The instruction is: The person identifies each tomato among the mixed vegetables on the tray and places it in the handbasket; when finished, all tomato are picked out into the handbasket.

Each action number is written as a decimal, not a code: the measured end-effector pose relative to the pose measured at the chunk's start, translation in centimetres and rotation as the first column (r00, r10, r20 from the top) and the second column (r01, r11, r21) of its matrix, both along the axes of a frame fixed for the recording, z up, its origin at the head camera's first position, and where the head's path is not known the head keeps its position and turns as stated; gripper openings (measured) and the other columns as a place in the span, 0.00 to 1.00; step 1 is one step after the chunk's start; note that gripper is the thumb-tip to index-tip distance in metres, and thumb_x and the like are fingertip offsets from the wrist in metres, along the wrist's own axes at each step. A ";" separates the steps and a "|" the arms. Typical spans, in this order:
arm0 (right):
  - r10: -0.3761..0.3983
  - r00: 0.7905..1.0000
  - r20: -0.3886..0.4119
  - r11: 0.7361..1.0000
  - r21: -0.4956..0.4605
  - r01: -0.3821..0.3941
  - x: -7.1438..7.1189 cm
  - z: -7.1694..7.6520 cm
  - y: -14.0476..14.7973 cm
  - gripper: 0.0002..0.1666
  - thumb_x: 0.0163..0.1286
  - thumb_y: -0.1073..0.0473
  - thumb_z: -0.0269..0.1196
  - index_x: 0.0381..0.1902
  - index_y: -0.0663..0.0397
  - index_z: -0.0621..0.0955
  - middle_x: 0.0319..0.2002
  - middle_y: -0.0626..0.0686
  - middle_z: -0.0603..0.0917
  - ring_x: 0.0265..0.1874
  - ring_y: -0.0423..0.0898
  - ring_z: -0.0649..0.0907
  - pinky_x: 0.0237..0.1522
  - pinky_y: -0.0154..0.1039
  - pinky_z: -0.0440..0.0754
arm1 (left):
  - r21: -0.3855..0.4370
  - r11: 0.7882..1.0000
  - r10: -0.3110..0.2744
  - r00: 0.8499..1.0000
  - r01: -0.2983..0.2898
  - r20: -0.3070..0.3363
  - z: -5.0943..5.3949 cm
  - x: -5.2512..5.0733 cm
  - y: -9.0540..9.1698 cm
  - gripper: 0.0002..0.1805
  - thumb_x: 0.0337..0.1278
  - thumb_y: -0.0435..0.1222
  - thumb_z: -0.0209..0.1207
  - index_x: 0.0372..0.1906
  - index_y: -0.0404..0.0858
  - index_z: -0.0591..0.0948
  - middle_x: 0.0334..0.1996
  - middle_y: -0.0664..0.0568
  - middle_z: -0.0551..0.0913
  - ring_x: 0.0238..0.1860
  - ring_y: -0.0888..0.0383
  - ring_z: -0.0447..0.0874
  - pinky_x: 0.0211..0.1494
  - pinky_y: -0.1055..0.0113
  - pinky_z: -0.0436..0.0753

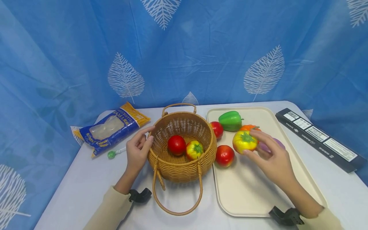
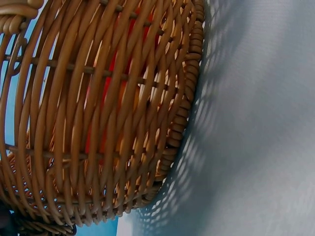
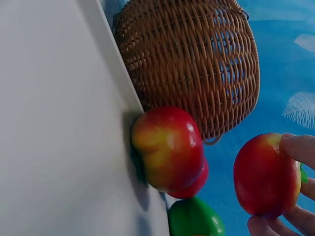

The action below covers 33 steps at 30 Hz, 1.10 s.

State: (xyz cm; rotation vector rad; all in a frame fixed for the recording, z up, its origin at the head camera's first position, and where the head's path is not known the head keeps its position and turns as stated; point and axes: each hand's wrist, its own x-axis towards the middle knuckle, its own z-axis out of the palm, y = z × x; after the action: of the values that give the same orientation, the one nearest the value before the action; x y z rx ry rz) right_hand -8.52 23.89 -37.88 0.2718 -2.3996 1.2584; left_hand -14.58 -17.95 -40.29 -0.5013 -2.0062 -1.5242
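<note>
My left hand (image 1: 138, 151) grips the rim of a round wicker basket (image 1: 184, 171) on its left side. Inside the basket lie a red fruit (image 1: 176, 145) and a yellow-red one with a green top (image 1: 195, 149). Above the tray (image 1: 247, 195), my right hand (image 1: 273, 159) holds another yellow-red fruit (image 1: 244, 141) between thumb and fingers; its red side (image 3: 266, 177) shows in the right wrist view. The left wrist view is filled by the basket's woven wall (image 2: 113, 108), and no left fingers can be made out there.
On the tray are a red fruit (image 1: 225, 156), another (image 1: 217, 129) by its left edge, a green pepper (image 1: 231, 120), an orange vegetable (image 1: 249, 127) and a purple item (image 1: 276, 143). A black box (image 1: 319, 137) lies right; a blue pasta bag (image 1: 112, 127) and green lollipop (image 1: 111, 154) lie left.
</note>
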 end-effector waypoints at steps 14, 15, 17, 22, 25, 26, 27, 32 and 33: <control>0.084 0.995 -0.054 0.994 -0.066 -0.088 -0.9 2.3 -2.4 0.39 0.55 0.70 0.78 0.64 0.44 0.82 0.66 0.46 0.78 0.63 0.36 0.76 0.48 0.28 0.79 | -0.011 1.000 0.015 1.000 -0.014 0.019 0.1 0.1 0.0 0.16 0.67 0.28 0.60 0.57 0.37 0.85 0.13 0.53 0.60 0.14 0.62 0.54 0.18 0.68 0.55; 0.093 0.995 -0.049 0.992 -0.077 -0.096 -0.9 2.5 -2.6 0.38 0.56 0.70 0.77 0.64 0.44 0.81 0.66 0.46 0.78 0.64 0.37 0.76 0.48 0.29 0.79 | -0.012 1.000 0.016 1.000 -0.016 0.019 0.2 0.1 0.1 0.16 0.67 0.27 0.60 0.57 0.37 0.85 0.13 0.53 0.60 0.14 0.62 0.54 0.18 0.68 0.55; 0.106 0.994 -0.040 0.990 -0.086 -0.109 -1.0 2.7 -2.9 0.38 0.57 0.69 0.77 0.65 0.44 0.81 0.67 0.47 0.77 0.64 0.39 0.76 0.49 0.29 0.80 | -0.010 1.000 0.018 1.000 -0.018 0.021 0.2 0.1 0.1 0.16 0.66 0.27 0.60 0.57 0.36 0.85 0.13 0.54 0.60 0.14 0.61 0.54 0.18 0.68 0.55; 0.135 0.990 -0.038 0.987 -0.088 -0.138 -1.4 3.5 -3.8 0.37 0.59 0.68 0.76 0.66 0.42 0.80 0.69 0.45 0.75 0.66 0.43 0.76 0.49 0.32 0.81 | 0.001 1.000 0.012 1.000 -0.012 0.021 0.3 0.2 0.2 0.17 0.66 0.26 0.60 0.57 0.34 0.84 0.13 0.55 0.60 0.14 0.60 0.54 0.18 0.67 0.55; 0.143 0.989 -0.046 0.984 -0.103 -0.147 -1.6 3.9 -4.4 0.37 0.59 0.68 0.76 0.66 0.41 0.80 0.69 0.43 0.75 0.66 0.45 0.76 0.50 0.32 0.80 | 0.006 1.000 0.004 1.000 -0.005 0.027 0.4 0.2 0.2 0.17 0.65 0.26 0.60 0.57 0.34 0.84 0.13 0.55 0.60 0.14 0.60 0.54 0.18 0.67 0.55; 0.145 0.988 -0.048 0.983 -0.106 -0.149 -1.7 4.0 -4.6 0.37 0.59 0.67 0.76 0.66 0.41 0.80 0.68 0.42 0.75 0.66 0.46 0.76 0.50 0.32 0.80 | 0.005 1.000 0.003 1.000 -0.003 0.028 0.4 0.2 0.2 0.17 0.65 0.26 0.60 0.57 0.34 0.84 0.14 0.55 0.60 0.14 0.60 0.54 0.18 0.68 0.55; 0.148 0.988 -0.051 0.982 -0.107 -0.153 -1.7 4.2 -4.8 0.37 0.60 0.67 0.76 0.66 0.41 0.80 0.68 0.42 0.75 0.66 0.46 0.76 0.50 0.32 0.80 | 0.007 1.000 0.001 1.000 -0.001 0.031 0.4 0.2 0.2 0.17 0.65 0.26 0.60 0.57 0.35 0.85 0.13 0.55 0.60 0.14 0.61 0.54 0.18 0.68 0.56; 0.217 0.973 -0.081 0.961 -0.159 -0.227 -2.2 4.7 -6.0 0.37 0.60 0.70 0.75 0.66 0.45 0.80 0.68 0.46 0.75 0.66 0.48 0.75 0.53 0.32 0.79 | 0.001 1.000 -0.002 1.000 0.002 0.024 0.3 0.2 0.1 0.17 0.65 0.25 0.60 0.57 0.33 0.84 0.14 0.54 0.60 0.15 0.61 0.54 0.19 0.69 0.56; 0.231 0.969 -0.087 0.955 -0.170 -0.243 -2.3 4.8 -6.2 0.37 0.59 0.71 0.75 0.66 0.46 0.80 0.68 0.46 0.75 0.66 0.48 0.75 0.53 0.32 0.79 | 0.003 1.000 -0.004 1.000 0.004 0.023 0.3 0.2 0.1 0.17 0.65 0.25 0.60 0.57 0.33 0.84 0.14 0.54 0.60 0.15 0.61 0.54 0.19 0.68 0.56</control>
State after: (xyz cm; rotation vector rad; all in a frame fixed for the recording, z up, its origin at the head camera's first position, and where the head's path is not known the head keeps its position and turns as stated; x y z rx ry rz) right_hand -10.80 17.69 -33.07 0.5511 -2.2285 1.5360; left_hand -14.39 -17.81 -40.00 -0.4888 -2.0214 -1.5411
